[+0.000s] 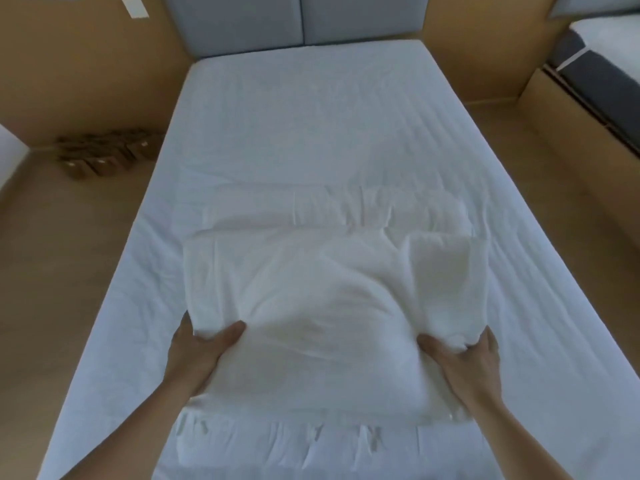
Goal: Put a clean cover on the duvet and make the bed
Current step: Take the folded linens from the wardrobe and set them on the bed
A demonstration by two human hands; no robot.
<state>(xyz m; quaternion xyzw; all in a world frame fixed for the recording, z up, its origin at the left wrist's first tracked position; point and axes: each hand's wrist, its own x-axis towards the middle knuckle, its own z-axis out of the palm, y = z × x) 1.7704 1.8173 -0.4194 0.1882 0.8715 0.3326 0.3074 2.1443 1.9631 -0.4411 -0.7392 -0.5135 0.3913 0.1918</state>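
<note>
Both near edges of the folded cover, lying lower centre of the frame on the bed, are pinched by our left hand and right hand. If we pull unevenly, we risk twisting its layers.

Tan panelled walls rise behind a pale grey padded two-panel headboard at twelve o'clock, a light brown floor carries small dark brown boxes at ten o'clock, and a second, white-topped, dark-based bed stands at two o'clock.
</note>
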